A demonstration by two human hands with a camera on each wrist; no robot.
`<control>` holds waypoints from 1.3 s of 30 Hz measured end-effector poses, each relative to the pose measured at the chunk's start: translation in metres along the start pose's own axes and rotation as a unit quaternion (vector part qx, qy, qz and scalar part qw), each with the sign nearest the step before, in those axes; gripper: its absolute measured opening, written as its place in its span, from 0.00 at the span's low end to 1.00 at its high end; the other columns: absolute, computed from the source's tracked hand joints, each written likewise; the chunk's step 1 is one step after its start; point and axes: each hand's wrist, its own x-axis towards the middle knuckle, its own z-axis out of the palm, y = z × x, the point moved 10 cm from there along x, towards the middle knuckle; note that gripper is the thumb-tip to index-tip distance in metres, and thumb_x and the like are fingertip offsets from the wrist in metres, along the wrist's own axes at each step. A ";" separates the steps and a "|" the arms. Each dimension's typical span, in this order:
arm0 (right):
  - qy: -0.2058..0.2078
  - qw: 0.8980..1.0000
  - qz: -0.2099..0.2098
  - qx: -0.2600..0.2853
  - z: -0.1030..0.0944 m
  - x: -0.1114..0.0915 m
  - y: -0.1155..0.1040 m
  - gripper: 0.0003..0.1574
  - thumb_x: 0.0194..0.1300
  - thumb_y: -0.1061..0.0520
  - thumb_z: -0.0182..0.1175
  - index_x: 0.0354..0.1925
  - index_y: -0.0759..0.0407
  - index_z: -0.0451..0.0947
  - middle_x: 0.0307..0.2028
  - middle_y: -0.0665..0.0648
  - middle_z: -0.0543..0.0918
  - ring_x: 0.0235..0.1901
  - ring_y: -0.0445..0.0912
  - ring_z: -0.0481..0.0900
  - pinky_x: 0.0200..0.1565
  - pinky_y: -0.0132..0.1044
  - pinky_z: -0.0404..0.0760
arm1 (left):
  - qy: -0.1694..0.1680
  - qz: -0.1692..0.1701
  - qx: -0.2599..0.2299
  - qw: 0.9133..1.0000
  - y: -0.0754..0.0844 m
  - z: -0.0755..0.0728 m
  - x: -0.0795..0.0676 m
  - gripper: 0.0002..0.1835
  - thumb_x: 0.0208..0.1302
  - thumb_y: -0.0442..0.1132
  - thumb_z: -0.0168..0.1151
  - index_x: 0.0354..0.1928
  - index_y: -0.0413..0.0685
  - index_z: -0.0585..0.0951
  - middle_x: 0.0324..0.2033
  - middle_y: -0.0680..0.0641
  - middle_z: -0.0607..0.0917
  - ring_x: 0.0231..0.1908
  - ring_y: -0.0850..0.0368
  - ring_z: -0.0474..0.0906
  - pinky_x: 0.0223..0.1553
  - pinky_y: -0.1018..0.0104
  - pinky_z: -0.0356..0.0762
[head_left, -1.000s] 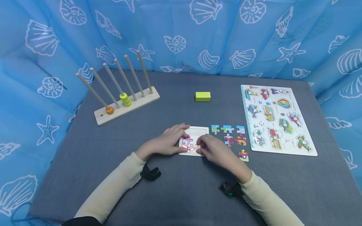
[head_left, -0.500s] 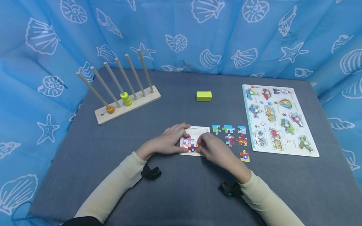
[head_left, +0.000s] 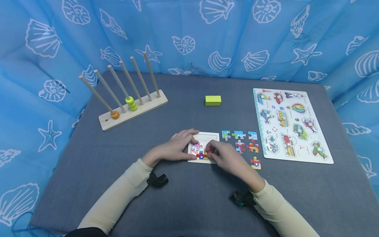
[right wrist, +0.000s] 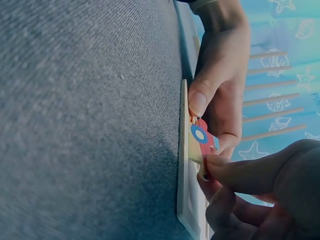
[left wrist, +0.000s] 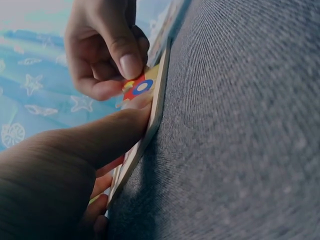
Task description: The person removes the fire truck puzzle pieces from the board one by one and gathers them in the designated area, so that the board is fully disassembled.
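A small wooden jigsaw tray (head_left: 208, 135) lies on the grey table in the head view, with a pink picture printed on its base. My left hand (head_left: 174, 148) holds its left side, thumb at the near edge and fingers at the far edge. A red and yellow puzzle piece with a blue ring (head_left: 202, 156) is over the tray's near side, tilted up from the base in the right wrist view. Thumb and forefinger of my right hand (head_left: 225, 156) pinch its right end; the fingers hide part of it. The left thumb (left wrist: 135, 110) is right at the piece's other end.
Several loose puzzle pieces (head_left: 240, 147) lie right of the tray. Beyond them is a vehicle peg puzzle board (head_left: 291, 128). A yellow-green block (head_left: 212, 100) stands behind. At the back left is a wooden rack (head_left: 133, 112) with tall pegs and beads.
The red puzzle piece has come down over the tray's near middle, covering pink print that showed there. My right fingers have shifted slightly at its end. The left hand stays in place.
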 end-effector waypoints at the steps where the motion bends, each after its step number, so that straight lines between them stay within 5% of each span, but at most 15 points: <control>1: 0.001 1.000 -0.001 0.004 -0.001 -0.001 0.000 0.10 0.59 0.62 0.66 0.40 0.56 0.77 0.29 0.48 0.79 0.28 0.40 0.73 0.33 0.34 0.74 | 0.000 -0.001 0.000 1.000 0.000 0.000 0.000 0.24 0.60 0.56 0.64 0.52 0.54 0.73 0.72 0.53 0.56 0.72 0.56 0.46 0.67 0.50 0.50; 13: 0.039 0.999 0.005 0.022 -0.047 -0.023 0.023 0.06 0.62 0.63 0.63 0.39 0.56 0.79 0.29 0.49 0.80 0.26 0.42 0.71 0.28 0.32 0.70 | -0.002 0.001 0.007 1.000 0.001 0.001 0.001 0.25 0.59 0.57 0.64 0.53 0.53 0.74 0.71 0.52 0.56 0.71 0.56 0.47 0.66 0.52 0.52; 22: 0.044 0.996 0.072 -0.006 -0.082 -0.060 0.059 0.06 0.65 0.61 0.61 0.41 0.56 0.80 0.27 0.52 0.81 0.22 0.39 0.70 0.23 0.32 0.69 | -0.003 0.007 -0.003 1.000 0.004 -0.001 0.000 0.25 0.60 0.55 0.65 0.53 0.51 0.74 0.71 0.51 0.56 0.72 0.55 0.47 0.66 0.50 0.51; 30: 0.013 0.997 0.065 0.028 -0.070 -0.074 0.072 0.04 0.63 0.61 0.63 0.38 0.57 0.78 0.28 0.50 0.82 0.22 0.36 0.71 0.24 0.31 0.70 | -0.001 0.011 -0.002 1.000 0.004 -0.002 0.000 0.25 0.60 0.55 0.65 0.53 0.50 0.74 0.71 0.51 0.56 0.71 0.55 0.48 0.65 0.50 0.52; 39: 0.018 0.998 0.050 -0.012 -0.060 -0.076 0.077 0.06 0.61 0.64 0.64 0.38 0.59 0.77 0.27 0.48 0.81 0.22 0.35 0.70 0.26 0.31 0.70 | 0.000 0.010 -0.002 1.000 0.002 -0.001 0.001 0.25 0.60 0.56 0.64 0.53 0.51 0.74 0.71 0.51 0.56 0.71 0.55 0.48 0.65 0.50 0.52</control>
